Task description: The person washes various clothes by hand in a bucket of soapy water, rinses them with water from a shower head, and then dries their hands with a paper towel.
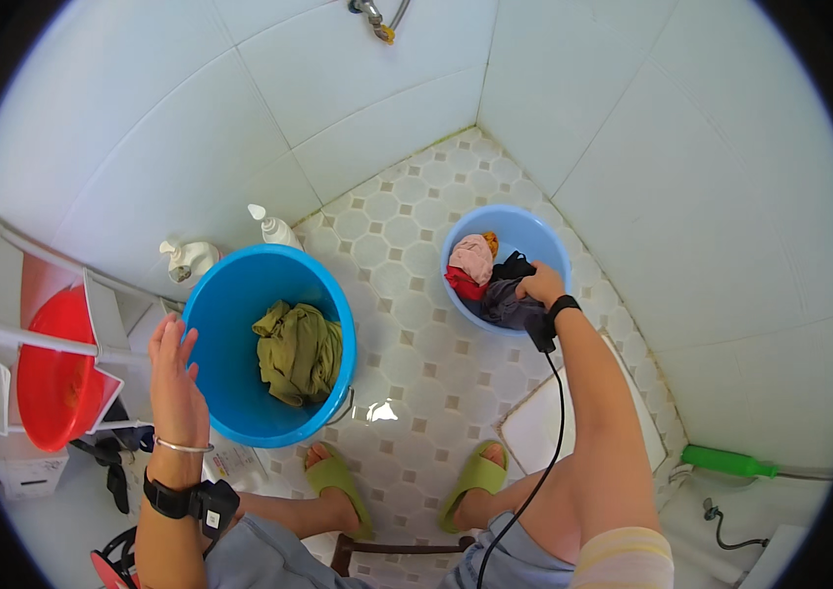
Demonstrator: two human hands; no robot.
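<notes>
My right hand (543,284) reaches into a light blue basin (527,221) on the tiled floor. Its fingers grip a dark grey cloth (508,303). Beside that cloth lie a black cloth (514,266), a pink cloth (472,256), a red cloth (465,283) and a bit of orange fabric (491,241). My left hand (177,375) is raised by the left rim of a large blue bucket (232,324), holding nothing, its fingers partly apart. At the bottom of the bucket sits a crumpled olive-green garment (300,355).
Two white pump bottles (278,232) (192,261) stand behind the bucket. At left, a red basin (59,368) rests in a white rack (19,335). A tap (376,22) juts from the wall. A green bottle (727,461) lies at right. A black cable (556,434) hangs from my right wrist.
</notes>
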